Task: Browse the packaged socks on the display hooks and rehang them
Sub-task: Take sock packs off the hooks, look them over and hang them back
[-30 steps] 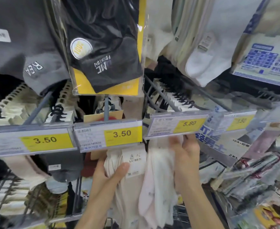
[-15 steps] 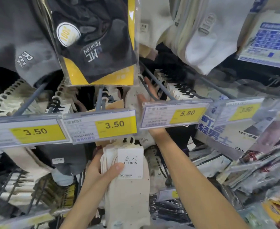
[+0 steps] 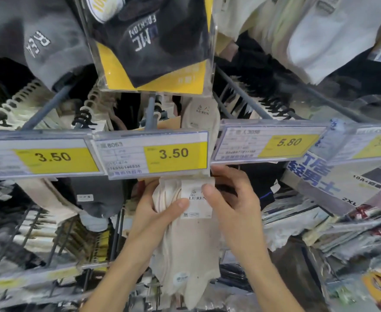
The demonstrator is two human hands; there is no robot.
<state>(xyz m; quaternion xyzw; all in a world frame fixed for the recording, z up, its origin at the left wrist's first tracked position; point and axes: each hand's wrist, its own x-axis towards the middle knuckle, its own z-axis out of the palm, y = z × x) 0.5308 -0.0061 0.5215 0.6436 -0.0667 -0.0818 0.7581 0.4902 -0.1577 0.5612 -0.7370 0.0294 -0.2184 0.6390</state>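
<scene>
Left hand [image 3: 155, 210] and right hand [image 3: 232, 199] both pinch the cream Luren sock bundle [image 3: 185, 239] under the 3.50 price tag [image 3: 151, 154].

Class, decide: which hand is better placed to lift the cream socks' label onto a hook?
Probably the right hand: its thumb pinches the label near its top; the left hand grips the socks lower.
</scene>
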